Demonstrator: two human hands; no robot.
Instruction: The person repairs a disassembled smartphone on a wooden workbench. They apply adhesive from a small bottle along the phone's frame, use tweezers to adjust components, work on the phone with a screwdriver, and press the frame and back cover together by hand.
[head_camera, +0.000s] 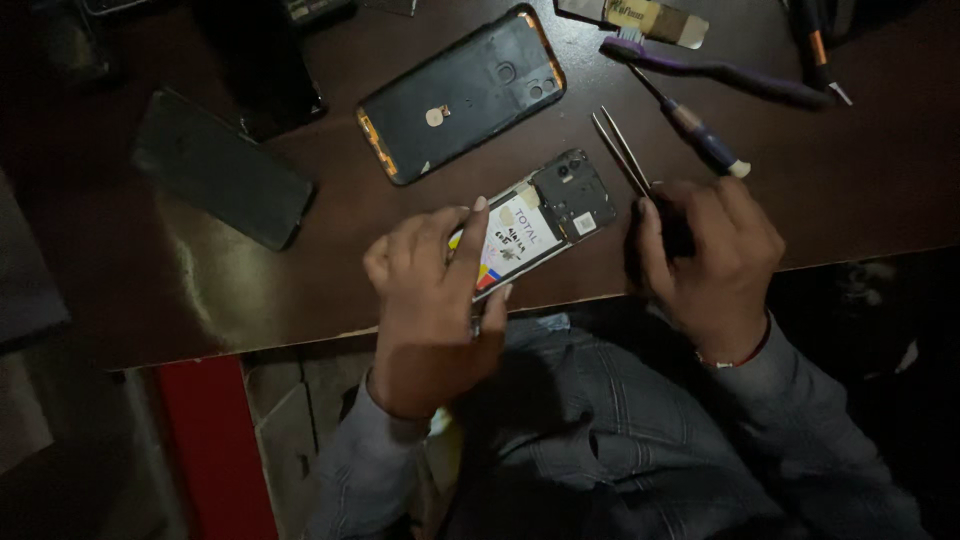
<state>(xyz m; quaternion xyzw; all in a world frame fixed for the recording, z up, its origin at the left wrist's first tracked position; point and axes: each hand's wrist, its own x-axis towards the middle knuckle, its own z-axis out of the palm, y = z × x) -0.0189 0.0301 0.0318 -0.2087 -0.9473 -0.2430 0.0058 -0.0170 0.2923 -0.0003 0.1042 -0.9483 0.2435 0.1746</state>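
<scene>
**Hands on an opened phone**

At the table's (200, 300) near edge, the left hand (435, 290) curls over an opened phone (540, 222), fingers pinching its sides. The right hand (715, 250), closed, grips tweezers (620, 150) pointing away.

Our left hand (432, 290) lies knuckles up near the middle of the view, fingers curled and closed in a grip, the index finger stretched forward and the thumb tucked below. Our right hand (712, 255) sits apart to its right, back upward, fingers bent and pinched together. Both wrists emerge from grey sleeves, forearms angling in from below.
</scene>
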